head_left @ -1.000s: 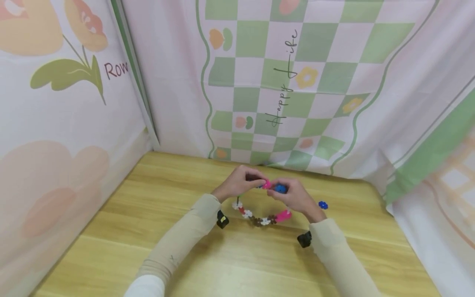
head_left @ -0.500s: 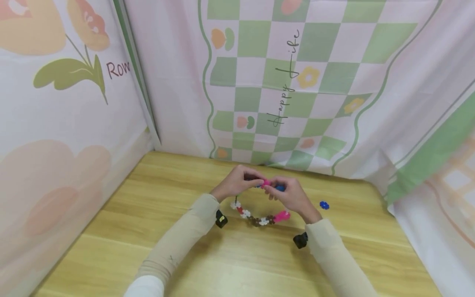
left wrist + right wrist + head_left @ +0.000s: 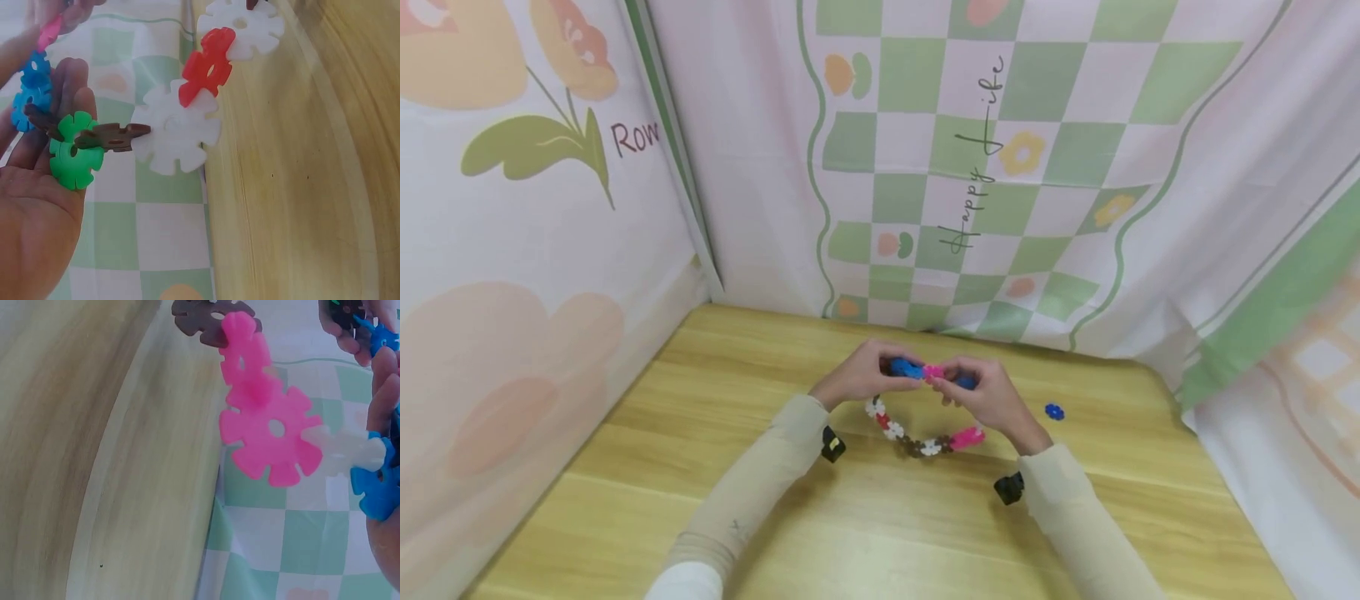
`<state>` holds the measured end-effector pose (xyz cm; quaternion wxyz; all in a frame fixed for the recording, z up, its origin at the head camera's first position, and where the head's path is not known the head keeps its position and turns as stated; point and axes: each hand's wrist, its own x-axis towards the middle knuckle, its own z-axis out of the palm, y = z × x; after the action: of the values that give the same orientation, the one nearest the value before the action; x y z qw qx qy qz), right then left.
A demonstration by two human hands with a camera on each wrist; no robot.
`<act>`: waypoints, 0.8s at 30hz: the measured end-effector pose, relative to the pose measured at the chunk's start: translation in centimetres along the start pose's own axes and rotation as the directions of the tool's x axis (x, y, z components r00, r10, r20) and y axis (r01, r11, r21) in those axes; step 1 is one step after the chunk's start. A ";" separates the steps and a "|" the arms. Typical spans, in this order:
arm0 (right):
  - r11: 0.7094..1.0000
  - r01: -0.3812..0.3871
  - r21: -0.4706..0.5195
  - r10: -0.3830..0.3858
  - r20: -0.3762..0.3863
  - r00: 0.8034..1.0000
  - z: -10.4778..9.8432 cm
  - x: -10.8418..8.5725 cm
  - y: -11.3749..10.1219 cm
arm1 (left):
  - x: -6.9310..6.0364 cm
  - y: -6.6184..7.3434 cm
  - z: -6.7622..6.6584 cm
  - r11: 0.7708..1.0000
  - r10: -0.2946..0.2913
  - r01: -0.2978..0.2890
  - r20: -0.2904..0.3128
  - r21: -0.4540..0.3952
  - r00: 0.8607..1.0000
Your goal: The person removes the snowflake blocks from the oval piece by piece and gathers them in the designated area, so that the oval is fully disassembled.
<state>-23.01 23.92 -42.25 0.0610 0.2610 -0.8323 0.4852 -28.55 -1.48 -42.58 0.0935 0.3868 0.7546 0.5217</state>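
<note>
A chain of slotted snowflake discs hangs in a loop between the hands. Its lower part has white [image 3: 177, 134], red [image 3: 197, 81], brown [image 3: 913, 448] and pink discs [image 3: 269, 419]. My left hand [image 3: 859, 373] holds blue discs [image 3: 906, 368] between thumb and fingers; a green disc [image 3: 77, 165] hangs by its palm in the left wrist view. My right hand [image 3: 992, 393] pinches near a pink disc [image 3: 933, 373] that adjoins those blue ones. Another blue disc [image 3: 375, 494] lies against the right palm, joined to a white disc [image 3: 344, 450]. Fingers partly hide the pink joint.
A loose blue disc [image 3: 1055, 412] lies on the wooden table [image 3: 880, 533], right of my right hand. Black wrist cameras [image 3: 832, 444] sit below both wrists. A checkered curtain [image 3: 970, 167] stands behind the table, with printed fabric at the left.
My left hand has slid a little left along the chain, uncovering the blue discs beside the pink one. My right hand has shifted slightly left, its fingers now at the pink disc.
</note>
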 end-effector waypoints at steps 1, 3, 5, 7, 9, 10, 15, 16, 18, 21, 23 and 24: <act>1.000 0.007 -0.005 -0.007 0.000 1.000 0.0 0.0 -0.1 | -0.1 0.0 0.0 1.000 -0.003 0.003 -0.001 -0.005 1.000; 1.000 0.024 -0.006 -0.024 0.001 1.000 0.0 -0.1 0.0 | -0.2 0.1 0.0 1.000 -0.009 0.009 0.000 -0.009 1.000; 0.999 0.033 -0.005 -0.033 0.005 0.999 -0.1 -0.1 0.0 | -0.2 0.2 -0.1 1.000 -0.016 0.016 0.002 -0.019 1.000; 0.999 0.043 -0.008 -0.042 0.013 0.999 -0.1 -0.1 0.1 | -0.2 0.2 -0.1 1.000 -0.019 0.018 -0.004 -0.024 1.000; 0.999 0.046 -0.004 -0.045 0.026 0.999 -0.2 -0.1 0.3 | -0.2 0.4 -0.1 0.999 -0.027 0.027 -0.017 -0.028 0.999; 0.999 0.045 -0.001 -0.045 0.032 0.998 -0.2 -0.1 0.4 | -0.2 0.4 -0.1 0.999 -0.030 0.030 -0.025 -0.025 0.999; 1.000 0.007 0.005 -0.008 0.048 0.999 -0.3 -0.4 1.1 | 0.1 1.0 0.0 0.998 -0.039 0.041 -0.059 0.036 0.998; 1.000 -0.005 0.004 0.005 0.050 0.999 -0.3 -0.5 1.2 | 0.2 1.2 0.0 0.998 -0.041 0.043 -0.057 0.048 0.998; 1.000 -0.029 0.006 0.029 0.060 0.998 -0.3 -0.8 1.4 | 0.2 1.5 0.0 0.997 -0.046 0.049 -0.051 0.068 0.998; 0.998 -0.069 -0.006 0.069 0.076 0.995 -0.6 -1.3 1.6 | 0.3 2.0 0.0 0.995 -0.061 0.064 -0.038 0.079 0.997; 0.996 -0.089 -0.023 0.091 0.086 0.992 -0.9 -1.5 1.7 | 0.3 2.2 0.1 0.994 -0.063 0.065 -0.033 0.091 0.997; 0.995 -0.095 -0.037 0.098 0.089 0.991 -1.0 -1.7 1.6 | 0.3 2.4 0.1 0.993 -0.064 0.067 -0.030 0.095 0.997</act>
<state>-22.55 26.07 -43.56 0.0038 0.2411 -0.8538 0.4614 -27.52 -0.85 -40.53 0.0817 0.3587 0.7923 0.4867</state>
